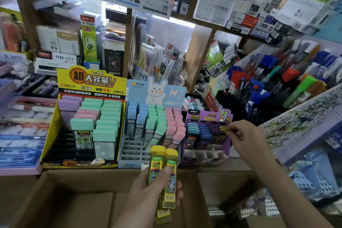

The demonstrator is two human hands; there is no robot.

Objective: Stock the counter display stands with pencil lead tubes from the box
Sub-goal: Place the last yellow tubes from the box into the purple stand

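Observation:
My left hand (148, 189) grips yellow pencil lead tubes (162, 172) upright over the open cardboard box (74, 200); another yellow tube shows below the hand. My right hand (240, 136) pinches the yellow cap of a lead tube (223, 129) standing in the right column of the purple display stand (207, 155). That stand holds teal, blue and purple-capped tubes in its back rows. Its front slots are vacant.
A yellow stand (55, 126) with green, pink and purple tubes stands at the left. A light blue rabbit stand (129, 155) sits in the middle. Pen racks (277, 83) rise at the right, and packed shelves (203, 5) stand behind.

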